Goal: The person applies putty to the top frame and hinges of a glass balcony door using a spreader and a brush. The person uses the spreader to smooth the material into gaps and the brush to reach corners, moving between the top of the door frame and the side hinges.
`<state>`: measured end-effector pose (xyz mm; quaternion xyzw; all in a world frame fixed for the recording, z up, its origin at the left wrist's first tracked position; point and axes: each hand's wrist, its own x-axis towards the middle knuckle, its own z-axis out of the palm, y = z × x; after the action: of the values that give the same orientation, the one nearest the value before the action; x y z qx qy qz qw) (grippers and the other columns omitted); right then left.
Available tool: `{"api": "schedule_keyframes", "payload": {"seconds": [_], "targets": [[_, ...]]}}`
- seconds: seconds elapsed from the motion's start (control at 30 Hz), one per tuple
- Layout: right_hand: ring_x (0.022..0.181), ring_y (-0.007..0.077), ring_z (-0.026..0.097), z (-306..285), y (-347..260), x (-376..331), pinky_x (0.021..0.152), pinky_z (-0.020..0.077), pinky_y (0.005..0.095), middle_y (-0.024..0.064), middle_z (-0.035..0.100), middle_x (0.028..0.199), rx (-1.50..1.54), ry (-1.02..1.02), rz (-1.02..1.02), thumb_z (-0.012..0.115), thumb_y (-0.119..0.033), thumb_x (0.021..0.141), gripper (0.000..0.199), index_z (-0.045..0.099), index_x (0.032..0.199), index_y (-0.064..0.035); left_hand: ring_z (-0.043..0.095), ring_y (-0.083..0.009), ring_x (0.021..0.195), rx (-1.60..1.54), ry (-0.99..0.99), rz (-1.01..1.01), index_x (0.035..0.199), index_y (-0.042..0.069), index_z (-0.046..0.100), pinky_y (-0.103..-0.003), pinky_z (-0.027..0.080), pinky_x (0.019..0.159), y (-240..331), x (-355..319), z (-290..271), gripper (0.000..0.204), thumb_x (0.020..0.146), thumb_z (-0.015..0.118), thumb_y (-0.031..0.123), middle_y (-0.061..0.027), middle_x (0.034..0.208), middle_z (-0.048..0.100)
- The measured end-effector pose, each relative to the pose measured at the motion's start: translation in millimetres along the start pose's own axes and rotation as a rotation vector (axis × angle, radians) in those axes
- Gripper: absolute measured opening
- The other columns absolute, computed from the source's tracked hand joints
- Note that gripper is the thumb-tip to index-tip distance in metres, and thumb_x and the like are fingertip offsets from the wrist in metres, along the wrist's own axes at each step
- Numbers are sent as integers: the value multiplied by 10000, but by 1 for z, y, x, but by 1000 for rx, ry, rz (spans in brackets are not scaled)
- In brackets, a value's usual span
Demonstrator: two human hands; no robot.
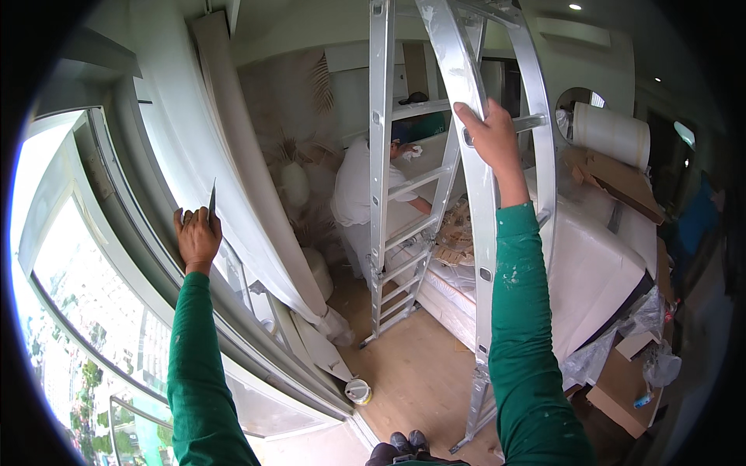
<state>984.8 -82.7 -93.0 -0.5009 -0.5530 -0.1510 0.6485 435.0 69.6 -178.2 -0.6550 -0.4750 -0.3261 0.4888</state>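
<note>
Two green-sleeved arms reach up from the lower edge. Fingers of the left hand [197, 237] are closed around a thin blade [212, 199] that points upward against the window frame [136, 202], beside the white curtain [217, 155]. The right hand [489, 132] grips a rail of the aluminium ladder [466, 85], fingers wrapped around it. Below, another person [359, 186] crouches by the covered bed [590, 264].

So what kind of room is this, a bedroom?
Probably a bedroom under renovation: an aluminium stepladder stands beside a plastic-wrapped mattress, and a small paint can sits on the wooden floor.
</note>
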Motion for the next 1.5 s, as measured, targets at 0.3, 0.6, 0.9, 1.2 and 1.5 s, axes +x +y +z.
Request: {"api": "schedule_keyframes", "payload": {"seconds": [0.3, 0.6, 0.9, 1.2, 1.5], "targets": [[696, 232, 701, 0, 1, -6, 707, 548, 357, 136, 731, 843, 11, 12, -60, 710, -394, 947, 431, 671, 1097, 8, 655, -281, 848, -17, -46, -30, 874, 83, 552, -495, 333, 1146, -1, 0, 3, 131, 927, 613, 187, -102, 823, 681], [928, 252, 702, 2, 1, -11, 845, 531, 365, 184, 720, 1043, 20, -32, -51, 676, -348, 990, 477, 565, 1270, 22, 690, -214, 854, -310, 123, -136, 1054, 84, 623, -467, 369, 1148, 4, -15, 10, 374, 708, 750, 22, -46, 863, 694], [1088, 334, 663, 2, 7, -16, 955, 507, 420, 238, 656, 1212, 66, -51, -16, 646, -335, 1021, 531, 473, 1399, -5, 660, -211, 701, -585, 592, -665, 919, 39, 583, -354, 486, 789, 51, 37, -38, 152, 860, 722, 53, -60, 686, 642], [1160, 395, 640, 0, 6, -16, 1012, 481, 445, 292, 614, 1270, 6, -61, 78, 677, -403, 986, 693, 424, 1459, 35, 604, -214, 811, -402, 1446, -447, 921, 43, 490, -342, 521, 731, -18, 199, -181, 175, 880, 639, -38, -111, 1015, 631], [1075, 389, 665, 0, 4, -16, 963, 497, 456, 254, 655, 1182, 68, -57, 44, 693, -352, 975, 544, 500, 1330, 13, 515, -364, 1162, -338, 1746, -408, 1070, 8, 487, -508, 398, 1028, -29, 290, -205, 169, 946, 601, 27, -192, 1199, 513]]}}
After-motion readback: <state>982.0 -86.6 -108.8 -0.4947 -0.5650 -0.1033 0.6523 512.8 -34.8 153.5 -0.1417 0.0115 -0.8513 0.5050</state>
